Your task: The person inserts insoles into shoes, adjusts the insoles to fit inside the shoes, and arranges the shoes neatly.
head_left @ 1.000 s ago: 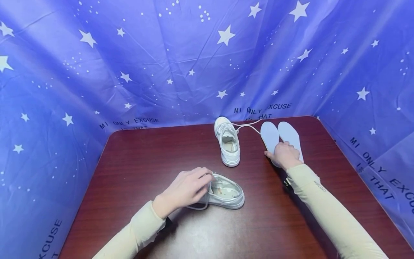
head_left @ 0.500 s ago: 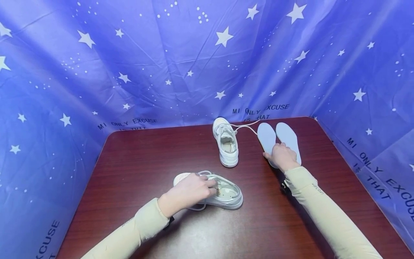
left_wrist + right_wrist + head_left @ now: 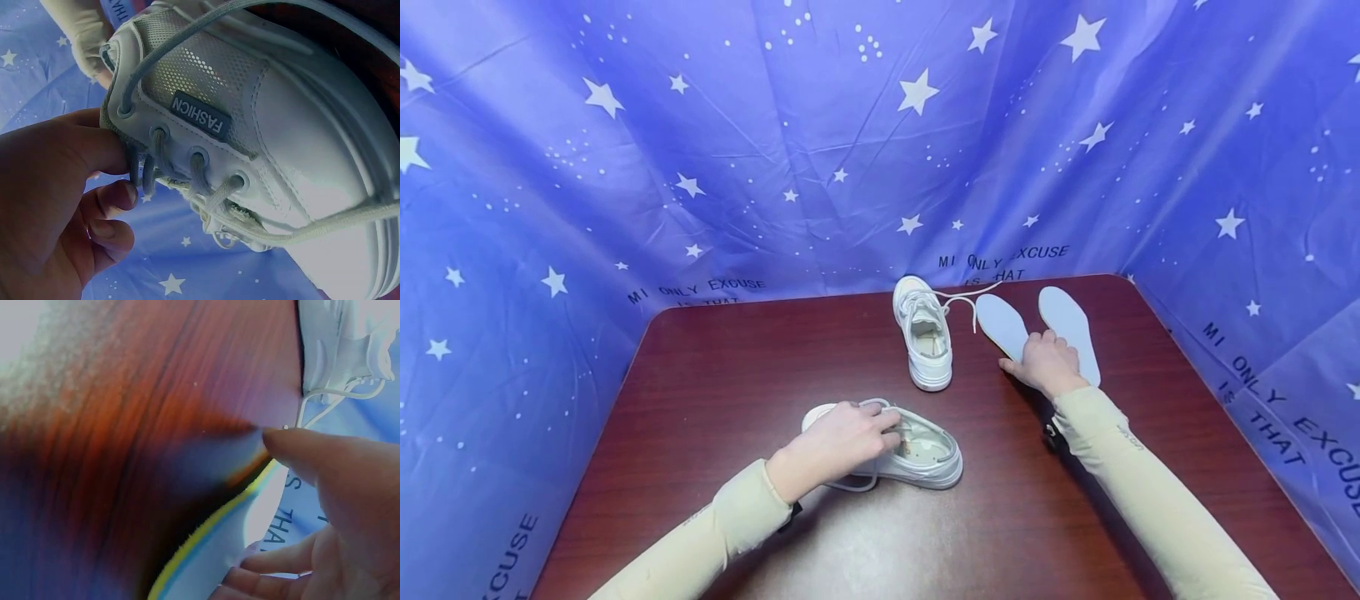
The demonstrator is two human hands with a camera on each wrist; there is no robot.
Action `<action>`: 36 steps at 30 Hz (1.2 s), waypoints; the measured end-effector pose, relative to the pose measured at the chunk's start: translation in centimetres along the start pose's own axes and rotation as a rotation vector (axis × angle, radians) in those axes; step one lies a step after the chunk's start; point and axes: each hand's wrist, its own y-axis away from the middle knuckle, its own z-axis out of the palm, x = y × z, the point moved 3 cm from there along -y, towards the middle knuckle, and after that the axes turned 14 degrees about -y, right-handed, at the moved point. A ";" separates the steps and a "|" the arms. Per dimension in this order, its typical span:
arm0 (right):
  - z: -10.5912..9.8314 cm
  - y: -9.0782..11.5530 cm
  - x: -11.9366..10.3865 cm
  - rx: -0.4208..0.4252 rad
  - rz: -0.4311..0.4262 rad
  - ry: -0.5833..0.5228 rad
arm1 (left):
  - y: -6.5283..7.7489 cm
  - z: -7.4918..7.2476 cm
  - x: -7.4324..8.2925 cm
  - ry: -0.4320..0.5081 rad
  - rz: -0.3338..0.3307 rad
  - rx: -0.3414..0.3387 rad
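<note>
My left hand (image 3: 842, 437) lies over the laced front of the nearer white sneaker (image 3: 928, 473), fingers bent at its opening. In the left wrist view, that hand (image 3: 59, 187) grips the shoe's upper beside the grey laces (image 3: 200, 175). To the right, my right hand (image 3: 1049, 365) holds the left-hand white insole (image 3: 1002, 323) between thumb and fingers. The right wrist view shows the insole's yellow and blue edge (image 3: 215, 526) raised over a dark shadow, below the thumb. A second insole (image 3: 1070, 321) lies flat beside it, partly behind the right hand.
Another white sneaker (image 3: 932, 368) stands farther back, toe toward the curtain, its loose lace (image 3: 962, 298) trailing right to the held insole. The dark red wooden table (image 3: 737, 358) ends at a blue star-patterned curtain (image 3: 820, 125) at the back and sides.
My left hand has come down onto the nearer sneaker and taken hold of it. My right hand has shifted slightly left, swinging the left insole's far end left, away from the other insole.
</note>
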 end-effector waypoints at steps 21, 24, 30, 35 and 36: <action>0.1 -0.1 -0.4 -0.026 0.017 -0.116 | -0.1 -0.4 0.1 0.077 0.001 -0.068; 0.3 -0.3 -0.5 -0.020 0.023 -0.117 | 0.0 -0.3 0.2 0.071 -0.001 -0.066; 0.6 -0.9 -0.5 0.005 0.027 -0.125 | 0.1 -0.3 0.3 0.044 0.006 -0.073; 0.4 -0.9 -0.6 0.005 0.001 -0.122 | 0.3 -0.3 0.1 0.033 0.005 -0.065; 0.3 -0.8 -0.6 0.005 -0.011 -0.121 | 0.3 -0.3 0.1 0.035 0.005 -0.063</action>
